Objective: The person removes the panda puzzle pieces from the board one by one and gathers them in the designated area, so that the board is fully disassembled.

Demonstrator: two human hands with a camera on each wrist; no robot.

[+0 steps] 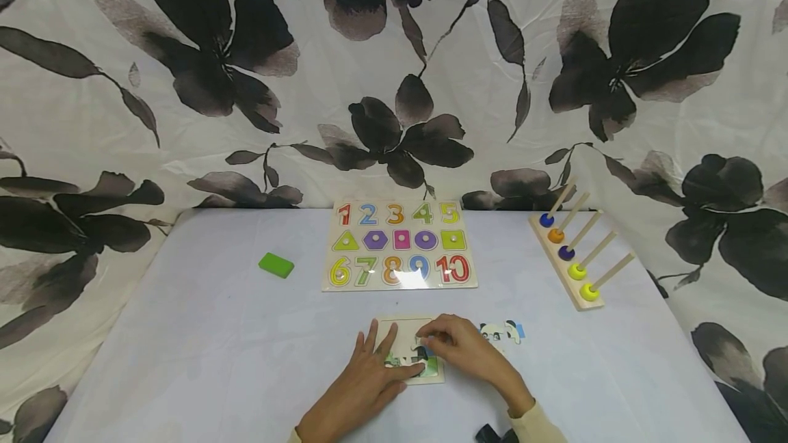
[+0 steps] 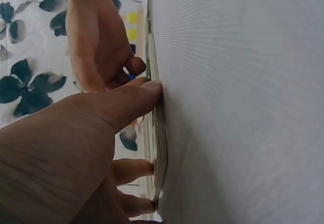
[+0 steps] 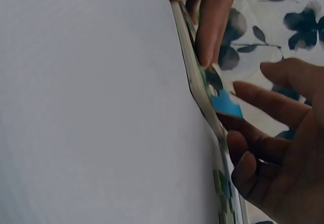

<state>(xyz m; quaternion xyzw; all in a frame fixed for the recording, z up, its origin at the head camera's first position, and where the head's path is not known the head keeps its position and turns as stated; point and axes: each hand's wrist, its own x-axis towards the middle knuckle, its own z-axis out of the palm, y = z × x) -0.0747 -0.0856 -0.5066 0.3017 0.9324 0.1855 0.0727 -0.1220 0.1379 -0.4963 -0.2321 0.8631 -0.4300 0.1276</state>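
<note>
A wooden jigsaw puzzle board with a panda picture lies near the front of the table. My left hand rests on it with fingers spread, the thumb along its near edge and the fingertips on its left side. Over the board's right part, my right hand pinches a puzzle piece with blue on it, which stands tilted up in the right wrist view. Several panda pieces sit in the board's lower part, partly hidden by the hands. Loose panda pieces lie just right of the right hand.
Behind the board lies a number and shape board. A green block is to its left. At the right stands a wooden peg rack with coloured beads. A black object shows by the right sleeve. Floral cloth hangs behind.
</note>
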